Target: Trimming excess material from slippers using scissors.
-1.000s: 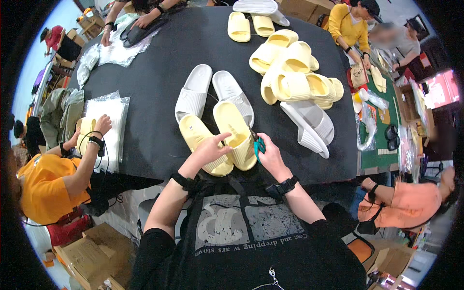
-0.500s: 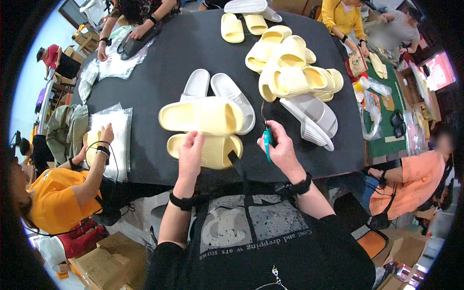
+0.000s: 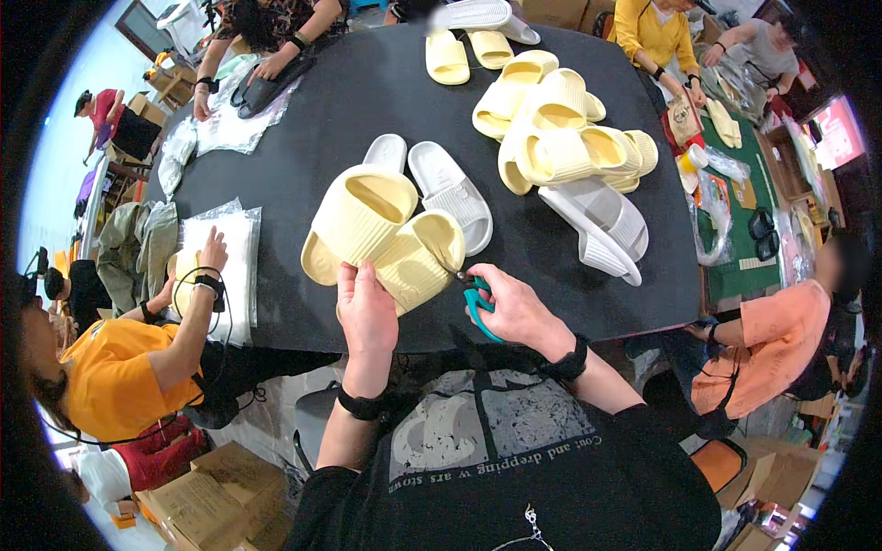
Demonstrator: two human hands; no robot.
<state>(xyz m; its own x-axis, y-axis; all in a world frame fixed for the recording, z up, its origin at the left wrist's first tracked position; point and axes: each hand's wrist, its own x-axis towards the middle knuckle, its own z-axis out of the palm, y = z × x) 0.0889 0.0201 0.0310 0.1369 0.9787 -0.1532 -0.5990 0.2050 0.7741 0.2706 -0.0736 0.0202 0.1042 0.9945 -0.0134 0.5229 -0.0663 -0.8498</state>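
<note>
From my distant seat I saw the left hand (image 3: 368,312) narrow, its fingertips against the near edge of a pair of yellow slippers (image 3: 409,275); I could not tell whether they pinched it; one slipper lay beyond those fingertips, the other just to their right, the two touching. The right hand (image 3: 510,308) was curled around teal-handled scissors (image 3: 476,305); their blades pointed left from it, at the open end of the right-hand slipper. Past the left hand, beyond the yellow pair, two grey slippers (image 3: 464,204) sat on the black table (image 3: 285,165); beyond the right hand lay another grey pair (image 3: 602,216), and farther off, a yellow heap of slippers (image 3: 556,133).
</note>
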